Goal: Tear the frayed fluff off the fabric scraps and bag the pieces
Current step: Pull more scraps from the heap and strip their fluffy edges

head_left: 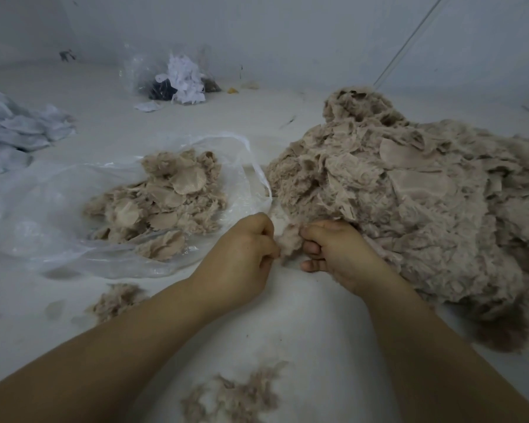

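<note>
Both hands, left hand [245,248] and right hand [333,248], pinch one fluffy scrap [289,241] between them; a small batch lies in the bag [43,215] on the left, a big pile [425,209] waits on the right.

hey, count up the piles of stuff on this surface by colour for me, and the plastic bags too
Beige piles: 4, namely big heap, bagged pieces, two fluff tufts
Pale blue piles: 1
Clear plastic bags: 2
Total: 7
</note>
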Motion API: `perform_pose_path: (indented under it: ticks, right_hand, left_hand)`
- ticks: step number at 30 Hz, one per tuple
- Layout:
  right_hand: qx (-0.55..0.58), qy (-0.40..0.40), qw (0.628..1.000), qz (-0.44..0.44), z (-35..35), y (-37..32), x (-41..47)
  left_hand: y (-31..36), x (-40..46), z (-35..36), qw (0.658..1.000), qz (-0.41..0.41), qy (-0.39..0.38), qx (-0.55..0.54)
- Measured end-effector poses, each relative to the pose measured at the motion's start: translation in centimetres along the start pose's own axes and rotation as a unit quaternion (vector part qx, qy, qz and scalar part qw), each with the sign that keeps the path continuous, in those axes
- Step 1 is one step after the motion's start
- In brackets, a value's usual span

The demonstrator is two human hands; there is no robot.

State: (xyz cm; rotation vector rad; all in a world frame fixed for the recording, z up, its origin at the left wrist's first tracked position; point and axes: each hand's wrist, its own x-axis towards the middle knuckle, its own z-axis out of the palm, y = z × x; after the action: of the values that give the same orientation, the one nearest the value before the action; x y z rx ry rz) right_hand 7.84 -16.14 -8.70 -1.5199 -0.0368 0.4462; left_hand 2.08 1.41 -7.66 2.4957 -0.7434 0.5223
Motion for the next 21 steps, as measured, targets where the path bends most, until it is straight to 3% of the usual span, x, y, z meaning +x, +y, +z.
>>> perform_pose_path:
  ticks: [3,6,10,12,16,21]
  right_hand:
    - [0.007,0.011,1.0,-0.002,0.1,0.0,0.1]
    - [0.007,0.018,1.0,-0.006,0.0,0.1,0.0]
    - [0.003,-0.006,1.0,-0.008,0.0,0.1,-0.2]
    - [0.003,-0.015,1.0,-0.006,0.0,0.0,-0.3]
    - [-0.013,-0.027,1.0,-0.007,0.0,-0.2,-0.5]
    - [-0.003,-0.029,1.0,-0.005,-0.2,-0.1,-0.4]
  left_hand:
    - [0.0,-0.4,-0.5,0.992,-0.021,-0.112,-0.059]
    - [0.4,-1.0,-0.9,0.96,-0.035,-0.247,-0.126]
    - [0.0,-0.4,-1.0,0.932,-0.11,-0.314,-0.144]
    - [-0.4,0.5,-1.1,0.922,-0.185,-0.282,-0.191]
    - [-0.5,1.5,0.1,0.888,-0.328,-0.119,-0.3]
    - [0.3,2.1,2.0,0.859,-0.36,-0.001,-0.365]
